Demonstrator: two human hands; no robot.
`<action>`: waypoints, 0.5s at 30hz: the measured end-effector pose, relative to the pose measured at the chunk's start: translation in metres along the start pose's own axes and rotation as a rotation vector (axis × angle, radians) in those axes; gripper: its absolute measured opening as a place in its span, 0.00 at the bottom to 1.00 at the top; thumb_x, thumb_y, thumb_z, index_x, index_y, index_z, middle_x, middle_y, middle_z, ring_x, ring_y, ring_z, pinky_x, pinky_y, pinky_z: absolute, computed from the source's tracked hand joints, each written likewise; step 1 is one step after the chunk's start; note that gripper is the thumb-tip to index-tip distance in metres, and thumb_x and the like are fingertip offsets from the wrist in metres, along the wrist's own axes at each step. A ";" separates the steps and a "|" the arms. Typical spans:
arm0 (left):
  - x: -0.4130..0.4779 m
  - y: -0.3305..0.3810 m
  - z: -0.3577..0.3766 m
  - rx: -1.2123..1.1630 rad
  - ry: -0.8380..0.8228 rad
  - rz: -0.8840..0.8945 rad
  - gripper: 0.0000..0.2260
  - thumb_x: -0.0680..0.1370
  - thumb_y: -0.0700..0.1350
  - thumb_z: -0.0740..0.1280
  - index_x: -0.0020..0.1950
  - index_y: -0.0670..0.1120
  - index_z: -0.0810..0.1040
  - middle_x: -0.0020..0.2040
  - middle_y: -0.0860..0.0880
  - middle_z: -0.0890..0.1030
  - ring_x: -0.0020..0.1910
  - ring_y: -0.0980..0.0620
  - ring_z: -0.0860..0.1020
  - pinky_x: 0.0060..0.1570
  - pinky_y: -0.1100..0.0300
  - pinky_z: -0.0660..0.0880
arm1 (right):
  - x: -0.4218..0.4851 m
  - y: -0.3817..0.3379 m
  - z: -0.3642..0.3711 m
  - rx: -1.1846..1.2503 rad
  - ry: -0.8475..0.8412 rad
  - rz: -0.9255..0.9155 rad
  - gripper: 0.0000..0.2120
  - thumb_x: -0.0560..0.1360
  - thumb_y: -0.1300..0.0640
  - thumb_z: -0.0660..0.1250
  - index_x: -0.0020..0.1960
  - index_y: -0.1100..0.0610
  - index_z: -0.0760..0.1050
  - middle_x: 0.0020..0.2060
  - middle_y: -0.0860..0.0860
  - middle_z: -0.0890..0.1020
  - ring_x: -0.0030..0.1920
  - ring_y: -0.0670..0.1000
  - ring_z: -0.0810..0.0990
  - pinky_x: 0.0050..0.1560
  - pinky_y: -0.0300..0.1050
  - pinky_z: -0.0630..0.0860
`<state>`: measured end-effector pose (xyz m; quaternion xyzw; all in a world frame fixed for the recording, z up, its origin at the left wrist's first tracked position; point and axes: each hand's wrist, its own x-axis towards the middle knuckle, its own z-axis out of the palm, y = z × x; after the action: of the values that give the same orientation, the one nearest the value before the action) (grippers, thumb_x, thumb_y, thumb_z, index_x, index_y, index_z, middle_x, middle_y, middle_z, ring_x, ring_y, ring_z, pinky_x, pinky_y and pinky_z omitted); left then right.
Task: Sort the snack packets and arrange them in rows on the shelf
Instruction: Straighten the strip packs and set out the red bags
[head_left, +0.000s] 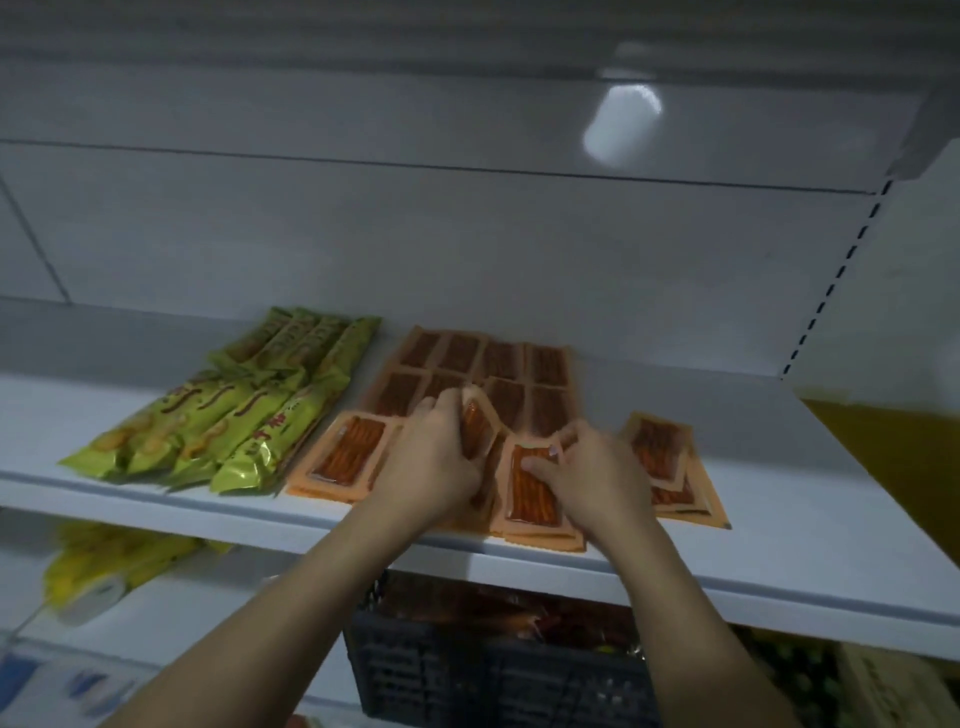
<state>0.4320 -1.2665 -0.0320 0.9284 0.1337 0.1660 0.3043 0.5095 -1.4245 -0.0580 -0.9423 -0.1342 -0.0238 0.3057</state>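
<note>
Centre frame: left hand (431, 460) grips a tilted orange packet (475, 427); right hand (597, 480) pinches a second packet (530, 499) on the shelf (779, 525).

On the shelf (779, 545), the left grip (431, 457) holds a tilted packet (475, 428) on edge. The right grip (597, 475) pinches the far end of a flat packet (530, 493). Orange rows (498, 364) lie behind, green packets (218, 415) to the left, and a crate (441, 670) below.
</note>
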 end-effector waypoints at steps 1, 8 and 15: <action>-0.001 -0.002 0.002 0.061 0.011 0.037 0.18 0.74 0.47 0.71 0.61 0.50 0.72 0.58 0.49 0.76 0.57 0.50 0.75 0.59 0.52 0.74 | -0.003 0.001 0.003 -0.049 0.048 -0.018 0.16 0.71 0.37 0.71 0.50 0.45 0.73 0.41 0.41 0.76 0.43 0.47 0.77 0.37 0.44 0.74; 0.000 -0.012 -0.007 0.209 -0.077 0.088 0.16 0.74 0.56 0.70 0.58 0.53 0.71 0.56 0.52 0.75 0.54 0.53 0.74 0.58 0.54 0.75 | -0.017 0.004 0.009 0.006 0.231 -0.176 0.13 0.75 0.43 0.68 0.59 0.43 0.79 0.57 0.45 0.74 0.60 0.48 0.71 0.54 0.45 0.72; 0.003 -0.018 -0.006 0.095 -0.185 0.083 0.15 0.74 0.54 0.72 0.52 0.57 0.66 0.46 0.56 0.76 0.44 0.58 0.78 0.46 0.60 0.79 | -0.026 0.006 0.014 -0.051 0.158 -0.200 0.13 0.76 0.42 0.66 0.58 0.43 0.81 0.55 0.41 0.77 0.56 0.44 0.71 0.54 0.42 0.72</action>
<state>0.4294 -1.2484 -0.0372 0.9579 0.0740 0.0856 0.2640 0.4851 -1.4267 -0.0762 -0.9269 -0.2024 -0.1318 0.2874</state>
